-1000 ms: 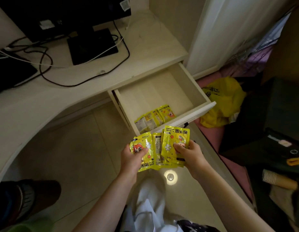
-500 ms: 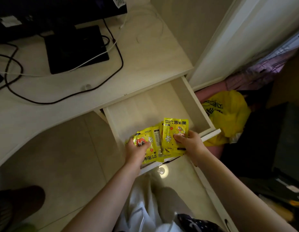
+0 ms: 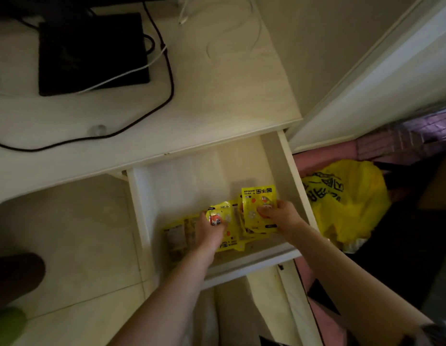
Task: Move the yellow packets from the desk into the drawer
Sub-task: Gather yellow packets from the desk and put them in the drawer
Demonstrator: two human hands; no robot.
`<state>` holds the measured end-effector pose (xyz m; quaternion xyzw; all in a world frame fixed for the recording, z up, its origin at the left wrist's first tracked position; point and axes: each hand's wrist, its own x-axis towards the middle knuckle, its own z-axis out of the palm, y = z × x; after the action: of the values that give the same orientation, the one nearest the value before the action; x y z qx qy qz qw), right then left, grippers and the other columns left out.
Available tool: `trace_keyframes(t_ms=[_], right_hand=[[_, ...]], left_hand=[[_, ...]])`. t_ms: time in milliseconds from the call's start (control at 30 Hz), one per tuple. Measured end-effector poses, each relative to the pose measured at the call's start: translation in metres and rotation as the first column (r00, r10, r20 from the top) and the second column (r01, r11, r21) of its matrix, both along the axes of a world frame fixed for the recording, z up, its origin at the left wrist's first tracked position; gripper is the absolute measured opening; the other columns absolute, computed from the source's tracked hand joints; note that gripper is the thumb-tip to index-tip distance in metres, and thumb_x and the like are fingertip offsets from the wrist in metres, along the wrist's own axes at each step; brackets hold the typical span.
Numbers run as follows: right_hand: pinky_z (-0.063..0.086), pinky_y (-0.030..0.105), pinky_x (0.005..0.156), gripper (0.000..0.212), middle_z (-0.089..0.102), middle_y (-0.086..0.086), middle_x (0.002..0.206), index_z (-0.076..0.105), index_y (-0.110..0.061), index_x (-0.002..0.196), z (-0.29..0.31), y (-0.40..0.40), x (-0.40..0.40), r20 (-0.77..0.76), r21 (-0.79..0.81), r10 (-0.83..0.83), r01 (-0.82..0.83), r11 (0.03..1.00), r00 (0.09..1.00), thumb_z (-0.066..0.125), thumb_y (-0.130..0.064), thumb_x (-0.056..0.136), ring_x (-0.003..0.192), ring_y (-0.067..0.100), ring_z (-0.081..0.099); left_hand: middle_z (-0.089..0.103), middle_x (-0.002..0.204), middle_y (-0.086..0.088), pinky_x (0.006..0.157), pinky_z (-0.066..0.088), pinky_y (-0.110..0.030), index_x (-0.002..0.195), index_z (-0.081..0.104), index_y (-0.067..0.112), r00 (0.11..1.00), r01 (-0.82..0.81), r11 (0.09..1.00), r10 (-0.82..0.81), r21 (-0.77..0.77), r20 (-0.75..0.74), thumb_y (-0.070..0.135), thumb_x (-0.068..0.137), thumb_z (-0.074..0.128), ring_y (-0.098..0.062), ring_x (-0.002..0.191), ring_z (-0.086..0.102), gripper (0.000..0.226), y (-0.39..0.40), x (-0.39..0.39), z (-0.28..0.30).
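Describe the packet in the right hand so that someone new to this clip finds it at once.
Start at the open drawer under the pale desk. Near its front right corner, the right hand pinches a yellow packet. Unlike the packet the left hand holds, it lies furthest right, and the words HAND WARMER are printed along its top edge.

Two bare forearms reach forward and down; left hand (image 3: 210, 229) and right hand (image 3: 281, 216) each grip yellow packets (image 3: 256, 208).

Dim, warm-tinted wide-angle view, dark at the corners, edges bowed and softly blurred.
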<state>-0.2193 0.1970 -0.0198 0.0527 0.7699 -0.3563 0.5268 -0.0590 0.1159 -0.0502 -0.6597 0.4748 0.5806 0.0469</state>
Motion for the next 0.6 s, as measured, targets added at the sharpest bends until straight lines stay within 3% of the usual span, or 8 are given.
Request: trace_keyframes(t_ms=[67, 167, 300, 400, 500, 600], right_hand=[[0.054, 0.055, 0.087, 0.012, 0.070, 0.023, 0.102, 0.067, -0.008, 0.093, -0.014, -0.001, -0.010, -0.063, 0.001, 0.095, -0.095, 0.996, 0.994, 0.068, -0.004, 0.082, 0.096, 0.037, 0.068], [0.056, 0.042, 0.084, 0.011, 0.068, 0.016, 0.097, 0.066, -0.008, 0.095, -0.028, -0.003, -0.021, -0.119, 0.021, 0.225, -0.224, 0.974, 0.967, 0.064, -0.005, 0.085, 0.088, 0.029, 0.066], [0.055, 0.042, 0.085, 0.019, 0.070, 0.011, 0.101, 0.065, -0.012, 0.105, -0.040, 0.002, -0.028, -0.157, 0.078, 0.379, -0.372, 0.925, 0.912, 0.064, -0.012, 0.086, 0.096, 0.028, 0.067], [0.050, 0.033, 0.077, 0.025, 0.063, 0.003, 0.095, 0.063, -0.009, 0.112, -0.040, 0.009, -0.032, -0.157, 0.178, 0.453, -0.426, 0.887, 0.878, 0.064, -0.016, 0.087, 0.094, 0.025, 0.063], [0.047, 0.033, 0.071, 0.020, 0.059, 0.009, 0.084, 0.060, 0.001, 0.103, -0.035, 0.017, -0.034, -0.159, 0.350, 0.548, -0.472, 0.809, 0.822, 0.056, -0.014, 0.091, 0.084, 0.027, 0.058], [0.047, 0.035, 0.086, 0.022, 0.061, 0.016, 0.103, 0.056, 0.000, 0.110, -0.024, 0.022, -0.031, -0.137, 0.393, 0.583, -0.497, 0.774, 0.801, 0.050, -0.013, 0.093, 0.103, 0.032, 0.060]], left_hand=[[0.047, 0.138, -0.009, 0.088, 0.041, -0.030, 0.140, 0.036, 0.013, 1.000, 0.023, 1.000, -0.023, -0.010, 0.011, 0.024, 0.088, 0.067, -0.028, 0.118, 0.052, 0.061, 0.005, -0.005, -0.009], [0.039, 0.148, -0.011, 0.101, 0.044, -0.043, 0.147, 0.026, 0.016, 0.999, -0.030, 1.000, 0.030, 0.000, 0.020, 0.021, 0.090, 0.064, -0.032, 0.125, 0.050, 0.069, 0.011, -0.010, -0.019], [0.057, 0.128, -0.012, 0.083, 0.043, -0.030, 0.132, 0.046, 0.011, 0.997, 0.022, 0.999, -0.018, -0.046, 0.080, 0.016, 0.094, 0.056, -0.027, 0.106, 0.057, 0.040, 0.013, -0.011, -0.024], [0.061, 0.117, -0.011, 0.074, 0.037, -0.026, 0.120, 0.057, 0.008, 0.983, 0.133, 0.990, -0.127, -0.040, 0.136, 0.019, 0.096, 0.052, -0.023, 0.094, 0.055, 0.027, 0.012, -0.006, -0.021], [0.069, 0.112, -0.009, 0.087, 0.049, -0.032, 0.109, 0.066, 0.014, 0.976, 0.153, 0.988, -0.144, -0.038, 0.166, 0.018, 0.089, 0.059, -0.026, 0.105, 0.063, 0.021, 0.011, 0.006, -0.023], [0.067, 0.118, -0.008, 0.094, 0.049, -0.035, 0.114, 0.064, 0.015, 0.957, 0.211, 0.977, -0.199, -0.035, 0.211, 0.014, 0.086, 0.057, -0.027, 0.112, 0.061, 0.028, 0.011, 0.023, -0.022]])
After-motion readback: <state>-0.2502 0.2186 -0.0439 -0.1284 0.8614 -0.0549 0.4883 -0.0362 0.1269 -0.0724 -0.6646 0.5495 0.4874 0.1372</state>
